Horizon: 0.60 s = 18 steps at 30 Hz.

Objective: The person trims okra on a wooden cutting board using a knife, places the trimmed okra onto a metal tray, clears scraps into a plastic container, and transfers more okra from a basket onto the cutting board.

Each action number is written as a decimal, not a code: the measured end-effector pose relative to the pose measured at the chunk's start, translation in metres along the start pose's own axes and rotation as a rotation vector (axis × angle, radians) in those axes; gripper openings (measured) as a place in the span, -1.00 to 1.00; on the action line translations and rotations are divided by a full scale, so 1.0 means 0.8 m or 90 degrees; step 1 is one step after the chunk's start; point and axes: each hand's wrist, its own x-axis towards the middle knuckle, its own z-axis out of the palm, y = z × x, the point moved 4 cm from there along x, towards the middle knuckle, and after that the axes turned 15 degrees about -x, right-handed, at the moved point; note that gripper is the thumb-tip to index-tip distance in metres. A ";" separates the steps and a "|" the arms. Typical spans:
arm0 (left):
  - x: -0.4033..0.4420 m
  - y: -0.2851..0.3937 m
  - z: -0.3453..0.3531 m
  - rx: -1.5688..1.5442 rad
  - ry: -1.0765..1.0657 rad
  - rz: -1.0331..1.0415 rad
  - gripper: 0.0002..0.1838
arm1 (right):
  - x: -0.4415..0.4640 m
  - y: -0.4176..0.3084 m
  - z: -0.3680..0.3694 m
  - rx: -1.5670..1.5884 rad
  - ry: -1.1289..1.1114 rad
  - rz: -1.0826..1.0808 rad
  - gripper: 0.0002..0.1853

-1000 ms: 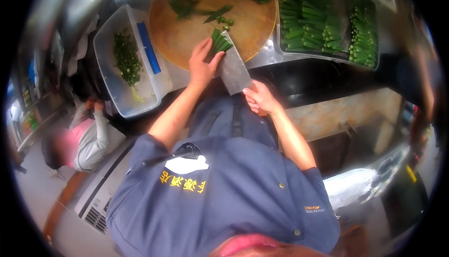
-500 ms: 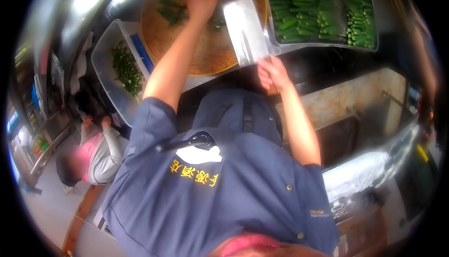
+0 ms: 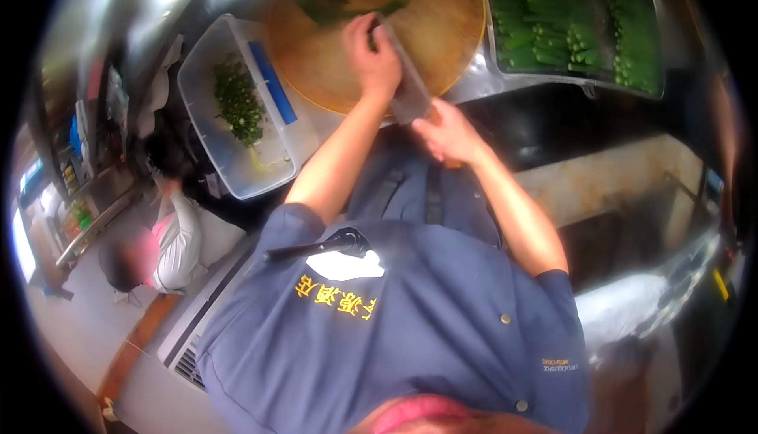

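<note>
Wooden board (image 3: pixel 446 43) under cleaver (image 3: pixel 411 90), beside tray (image 3: pixel 545 77)

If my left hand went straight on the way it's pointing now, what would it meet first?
Likely the loose greens on the round wooden chopping board, just beyond your left hand, though blur leaves their relative height unclear.

This is a working kitchen, apparently a hotel's or restaurant's: a round chopping board (image 3: pixel 446 43), a tray (image 3: pixel 553 78) of green vegetables (image 3: pixel 549 35) in rows and a plastic tub (image 3: pixel 272 185) of leafy greens (image 3: pixel 237 102) around a metal counter (image 3: pixel 480 77), a broad cleaver (image 3: pixel 411 94) in use, and a blue shirt (image 3: pixel 450 315) with yellow lettering (image 3: pixel 335 298) including 酒店 (hotel).
</note>
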 end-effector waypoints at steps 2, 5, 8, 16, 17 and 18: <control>0.020 0.014 -0.082 0.084 0.125 0.057 -0.75 | -0.005 -0.054 0.024 -0.146 -0.060 -0.064 -0.65; 0.074 -0.014 -0.256 0.043 0.225 -0.044 -0.74 | -0.003 -0.104 0.065 -0.298 -0.087 -0.253 -0.63; 0.083 -0.067 -0.350 0.291 0.247 -0.006 -0.71 | -0.005 -0.131 0.074 -0.413 -0.155 -0.217 -0.62; 0.081 -0.039 -0.055 0.051 -0.228 0.102 -0.63 | -0.077 -0.082 -0.038 -0.476 0.218 -0.082 -0.62; 0.075 -0.049 -0.021 0.037 -0.239 0.107 -0.64 | -0.082 -0.072 -0.050 -0.483 0.246 -0.055 -0.63; 0.067 -0.058 0.003 0.024 -0.252 0.112 -0.64 | -0.086 -0.062 -0.060 -0.489 0.275 -0.030 -0.64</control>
